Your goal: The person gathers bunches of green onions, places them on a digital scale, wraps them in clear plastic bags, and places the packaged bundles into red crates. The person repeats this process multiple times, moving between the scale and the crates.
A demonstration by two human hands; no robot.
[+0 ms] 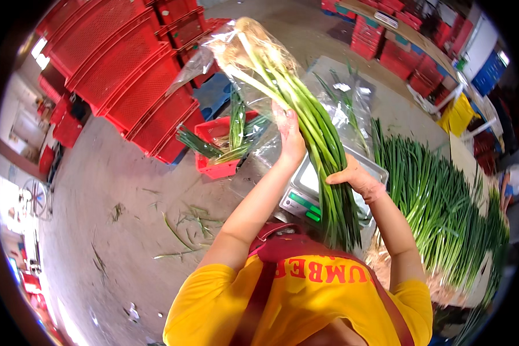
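A bundle of spring onions (pixel 313 116) is held up in both hands, its pale rooted ends at the top inside a clear plastic bag (pixel 281 52). My left hand (pixel 289 132) supports the white stems from the left, fingers partly hidden behind the bag and stems. My right hand (pixel 354 175) is closed round the green leaves lower down, thumb across the front. Behind the leaves is a digital scale (pixel 300 201) with a green lit display, partly covered. Clear plastic bags (pixel 339 104) with loose green leaves lie beyond the scale.
Many spring onions (pixel 428 207) lie in a large pile at right. A small red crate (pixel 218 168) with more spring onions stands at left, near tall stacks of red crates (pixel 134 95). Leaf scraps (pixel 194 225) litter the concrete floor (pixel 125 242). Another person's arm (pixel 505 192) shows at far right.
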